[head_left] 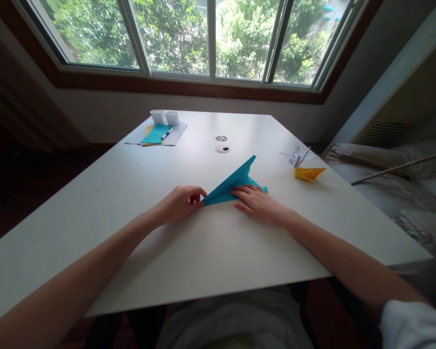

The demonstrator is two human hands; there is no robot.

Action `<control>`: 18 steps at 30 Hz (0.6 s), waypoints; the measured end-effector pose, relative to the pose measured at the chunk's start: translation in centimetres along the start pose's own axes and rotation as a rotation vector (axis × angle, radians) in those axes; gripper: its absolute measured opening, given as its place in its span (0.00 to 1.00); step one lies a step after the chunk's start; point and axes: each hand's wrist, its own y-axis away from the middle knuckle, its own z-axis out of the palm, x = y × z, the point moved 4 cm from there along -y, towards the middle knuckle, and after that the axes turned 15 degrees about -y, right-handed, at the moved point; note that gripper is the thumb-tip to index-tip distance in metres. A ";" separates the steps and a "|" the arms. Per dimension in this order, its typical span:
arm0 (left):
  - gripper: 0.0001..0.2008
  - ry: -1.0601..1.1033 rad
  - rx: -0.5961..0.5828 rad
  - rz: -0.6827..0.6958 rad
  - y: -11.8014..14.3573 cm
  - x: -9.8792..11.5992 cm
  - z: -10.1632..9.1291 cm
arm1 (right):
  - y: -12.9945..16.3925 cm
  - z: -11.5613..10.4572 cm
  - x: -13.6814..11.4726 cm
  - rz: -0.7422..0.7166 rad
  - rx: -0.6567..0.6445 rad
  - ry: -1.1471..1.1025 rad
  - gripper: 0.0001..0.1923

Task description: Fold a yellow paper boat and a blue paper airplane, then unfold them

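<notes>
1. Folded teal paper (229, 186): pointed, wing-like shape lying near the middle of the white table (210, 252), tip raised toward 1 o'clock.
2. Left hand (179, 202): at 9 o'clock of the paper, fingers curled, pinching its near pointed corner.
3. Right hand (256, 202): at 4 o'clock of the paper, fingers flat, pressing down its lower layer; nothing gripped.
4. Handling, as judged: light, thin, easily creased or torn; likely to slide on the smooth top; best held at corners and folded edges.
5. Yellow paper boat (308, 173) and white paper crane (297, 156): at 2 o'clock, well apart.
6. Teal sheet with pen (156, 134): far, at 11 o'clock.
</notes>
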 end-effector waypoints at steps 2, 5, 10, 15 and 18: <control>0.09 0.028 -0.031 0.069 0.1 0.7 0.1 | 0.0 -0.2 0.3 0.010 -0.001 -0.003 0.25; 0.10 0.022 -0.050 0.146 0.3 1.5 0.1 | 0.1 -0.2 0.6 0.010 -0.027 -0.012 0.25; 0.12 -0.087 -0.058 0.153 0.4 2.1 0.2 | 0.2 0.0 1.0 0.029 -0.053 0.005 0.25; 0.13 -0.293 -0.078 0.187 0.8 3.3 0.4 | 0.0 -0.7 1.0 0.010 0.033 0.094 0.23; 0.14 -0.420 -0.052 0.183 1.1 4.1 0.7 | 0.0 -2.4 1.1 0.067 0.238 0.123 0.20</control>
